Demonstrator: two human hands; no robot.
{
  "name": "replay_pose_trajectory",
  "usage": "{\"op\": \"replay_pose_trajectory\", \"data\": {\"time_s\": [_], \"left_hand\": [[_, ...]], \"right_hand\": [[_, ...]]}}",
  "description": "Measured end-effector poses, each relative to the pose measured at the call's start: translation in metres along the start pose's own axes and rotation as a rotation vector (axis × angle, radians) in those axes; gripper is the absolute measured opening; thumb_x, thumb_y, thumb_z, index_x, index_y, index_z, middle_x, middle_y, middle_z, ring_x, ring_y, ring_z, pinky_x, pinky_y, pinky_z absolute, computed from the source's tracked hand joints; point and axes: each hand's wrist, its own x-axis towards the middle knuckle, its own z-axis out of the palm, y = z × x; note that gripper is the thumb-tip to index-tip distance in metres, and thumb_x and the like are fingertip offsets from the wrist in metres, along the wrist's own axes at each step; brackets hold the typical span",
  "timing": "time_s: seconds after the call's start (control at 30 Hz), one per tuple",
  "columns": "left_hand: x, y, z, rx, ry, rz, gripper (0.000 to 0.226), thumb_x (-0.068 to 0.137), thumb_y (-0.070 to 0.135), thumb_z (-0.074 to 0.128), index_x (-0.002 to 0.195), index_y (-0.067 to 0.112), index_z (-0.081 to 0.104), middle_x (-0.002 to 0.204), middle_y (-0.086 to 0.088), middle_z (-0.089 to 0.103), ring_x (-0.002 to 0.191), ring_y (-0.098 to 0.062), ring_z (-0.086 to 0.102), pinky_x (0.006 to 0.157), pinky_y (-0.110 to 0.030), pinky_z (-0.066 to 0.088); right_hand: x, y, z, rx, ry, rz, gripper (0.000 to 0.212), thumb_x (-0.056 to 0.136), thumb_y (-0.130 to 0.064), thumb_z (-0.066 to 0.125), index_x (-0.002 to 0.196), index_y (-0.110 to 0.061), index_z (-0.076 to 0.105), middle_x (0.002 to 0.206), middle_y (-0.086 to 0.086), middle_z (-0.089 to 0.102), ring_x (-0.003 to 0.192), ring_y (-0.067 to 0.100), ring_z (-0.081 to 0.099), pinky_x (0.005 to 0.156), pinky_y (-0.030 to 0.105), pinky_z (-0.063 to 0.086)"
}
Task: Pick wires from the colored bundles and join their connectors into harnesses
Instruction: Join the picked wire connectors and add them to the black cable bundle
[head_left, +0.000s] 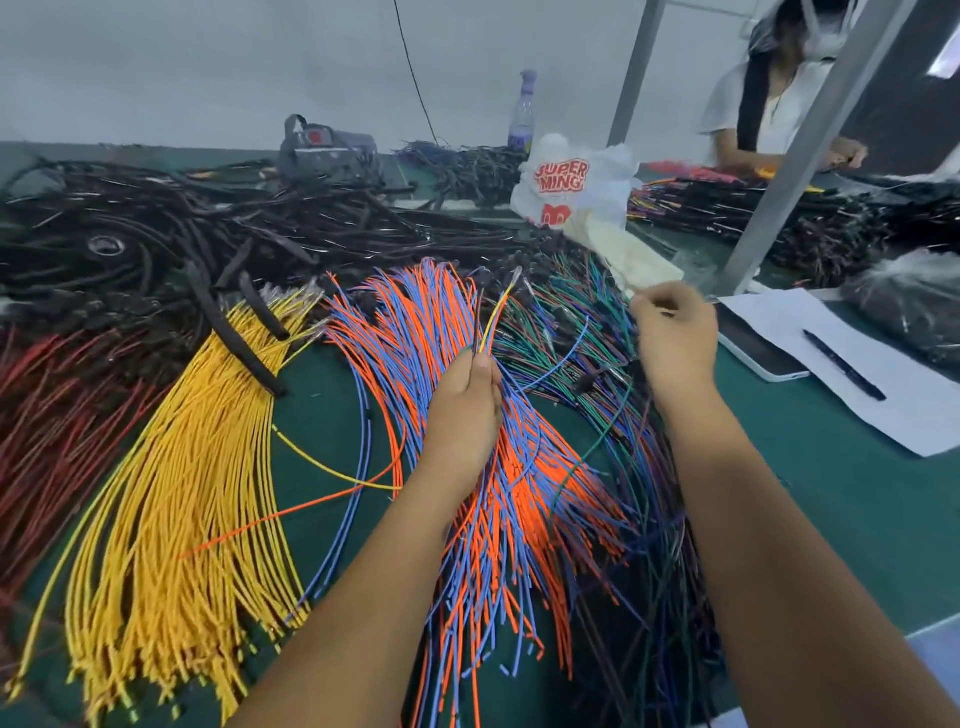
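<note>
**Wire pick in progress: small set held in L hand, R hand at green/dark bundle**

L hand (465, 400) grips a few picked wires (493, 322) upright (yellow, blue, a green one visible), their connector ends (516, 274) sticking up above the orange/blue bundle (498, 493). R hand (675, 332) is raised over the green/dark bundle (597, 332), fingers curled as if pinching sth thin; wire itself is too fine/blurred to confirm.

Bundles lie fanned on the green desk (322, 415): red bundle (57, 415) far left, yellow bundle (192, 493) next, orange/blue mid, green/dark to the right. Black harness pile (234, 223) behind. Paper (852, 364) w/ pen (841, 364) at right; white plastic bag (571, 187) further back.

Judgement, step in hand: adding one more wire from the green/dark bundle to the held set.

To do it well:
- Draw the wire out along its length, not sideways; neighbours prob. snag otherwise.
- Keep L grip firm near the top so connector ends stay level for mating.
- Check one wire only comes free before joining.
- Risk: strands here look tangled; a hard tug could drag several out.
</note>
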Motion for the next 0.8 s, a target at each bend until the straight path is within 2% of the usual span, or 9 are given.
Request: {"op": "replay_pose_trajectory", "data": {"time_s": [0.1,0.2,0.27,0.33,0.43,0.53,0.6,0.67,0.8], "left_hand": [[0.000,0.000,0.000,-0.010,-0.007,-0.001,0.033,0.106,0.023,0.028,0.076,0.015,0.039,0.058,0.003,0.027,0.042,-0.006,0.022,0.045,-0.023,0.022],[0.001,-0.001,0.000,-0.029,-0.007,-0.005,0.034,0.106,0.023,0.028,0.075,0.015,0.039,0.057,0.002,0.027,0.040,-0.005,0.023,0.042,-0.020,0.022],[0.001,-0.001,0.000,-0.048,-0.005,-0.010,0.034,0.106,0.022,0.028,0.074,0.015,0.039,0.057,0.002,0.026,0.039,-0.005,0.022,0.040,-0.019,0.021],[0.002,-0.001,0.001,-0.077,0.004,-0.017,0.033,0.106,0.020,0.028,0.074,0.016,0.038,0.056,0.001,0.026,0.038,-0.004,0.021,0.038,-0.018,0.020],[0.002,-0.002,0.001,-0.061,-0.003,-0.019,0.033,0.106,0.021,0.028,0.074,0.016,0.039,0.056,0.002,0.026,0.039,-0.004,0.021,0.040,-0.019,0.019],[0.001,-0.001,-0.001,-0.054,-0.011,-0.018,0.034,0.106,0.022,0.028,0.075,0.015,0.039,0.057,0.001,0.027,0.039,-0.004,0.022,0.040,-0.020,0.020],[0.000,0.000,-0.001,-0.055,-0.010,-0.018,0.033,0.106,0.022,0.028,0.075,0.015,0.039,0.057,0.002,0.027,0.039,-0.005,0.022,0.040,-0.020,0.020],[0.000,0.001,-0.001,-0.058,-0.006,-0.018,0.033,0.106,0.022,0.028,0.075,0.015,0.039,0.056,0.002,0.027,0.039,-0.004,0.022,0.041,-0.020,0.021],[0.000,0.001,-0.001,-0.061,-0.013,-0.016,0.033,0.106,0.022,0.028,0.075,0.015,0.039,0.058,0.001,0.027,0.040,-0.005,0.022,0.041,-0.020,0.021]], "right_hand": [[-0.002,-0.015,-0.006,0.245,-0.027,-0.079,0.015,0.088,-0.007,0.058,0.077,-0.018,0.059,0.083,0.003,0.060,0.076,0.011,0.054,0.074,0.025,0.044],[0.002,-0.015,-0.017,0.281,-0.257,-0.049,0.015,0.071,-0.006,0.063,0.065,-0.019,0.068,0.082,0.004,0.068,0.076,0.015,0.057,0.073,0.024,0.045],[0.016,-0.016,-0.018,-0.050,-0.484,0.148,0.022,0.069,-0.004,0.062,0.078,-0.018,0.077,0.094,0.008,0.073,0.077,0.015,0.063,0.068,0.015,0.045],[0.026,-0.010,-0.018,-0.403,-0.650,0.378,0.026,0.085,-0.003,0.056,0.103,-0.010,0.074,0.101,0.012,0.070,0.079,0.013,0.061,0.066,0.019,0.042],[0.019,0.003,-0.020,-0.269,-0.467,0.258,0.032,0.083,-0.037,0.053,0.066,-0.016,0.071,0.070,0.002,0.065,0.065,0.017,0.051,0.065,0.031,0.035],[0.009,0.011,-0.018,-0.250,-0.371,0.133,0.042,0.076,-0.054,0.063,0.085,-0.013,0.066,0.078,-0.001,0.058,0.075,0.019,0.052,0.068,0.032,0.037],[0.013,0.014,-0.006,-0.456,-0.495,0.122,0.044,0.079,-0.054,0.068,0.087,-0.012,0.058,0.084,0.004,0.055,0.080,0.022,0.051,0.071,0.032,0.035],[0.017,0.015,0.002,-0.627,-0.549,0.092,0.042,0.082,-0.048,0.070,0.074,-0.011,0.050,0.073,0.011,0.048,0.069,0.024,0.045,0.063,0.033,0.028],[0.020,0.014,0.002,-0.514,-0.460,0.101,0.029,0.082,-0.030,0.074,0.068,-0.009,0.061,0.066,0.013,0.054,0.066,0.024,0.049,0.060,0.031,0.034]]}}
